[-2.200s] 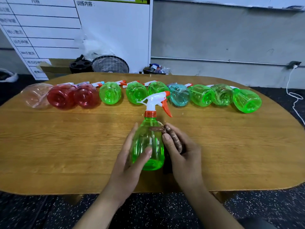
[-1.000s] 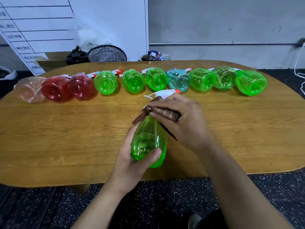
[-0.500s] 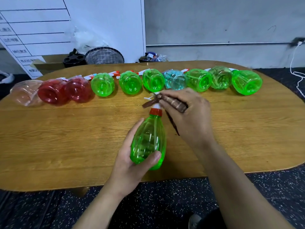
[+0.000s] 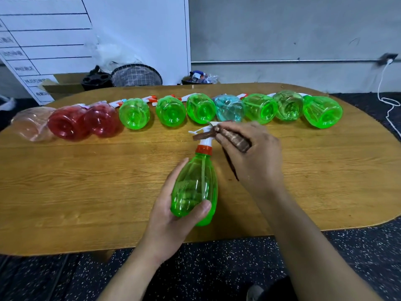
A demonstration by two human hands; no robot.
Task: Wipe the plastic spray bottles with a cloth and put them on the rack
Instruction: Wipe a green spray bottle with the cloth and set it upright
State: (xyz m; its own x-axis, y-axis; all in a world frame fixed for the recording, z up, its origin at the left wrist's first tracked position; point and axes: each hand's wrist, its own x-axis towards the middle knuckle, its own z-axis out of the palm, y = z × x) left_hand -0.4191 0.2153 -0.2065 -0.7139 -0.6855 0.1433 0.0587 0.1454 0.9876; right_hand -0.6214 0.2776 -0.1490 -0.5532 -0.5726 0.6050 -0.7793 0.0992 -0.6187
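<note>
Unlabelled green bottle (image 4: 195, 187), brown cloth (image 4: 233, 137)

A: Where's the held green plastic spray bottle (image 4: 195, 187)?
B: Over the near middle of the oval wooden desk (image 4: 86, 181), left hand (image 4: 171, 216) around its base, nozzle end pointing away. Right hand (image 4: 251, 157) just right of the nozzle, brown cloth (image 4: 230, 136) on the nozzle head.
A: Rest?
B: Row of lying plastic spray bottles (image 4: 200, 107) along the far side, left to right, bases toward the camera. Behind the desk, left: round wire-mesh basket (image 4: 136, 76), cardboard box (image 4: 63, 85), whiteboard (image 4: 65, 35) behind them.
</note>
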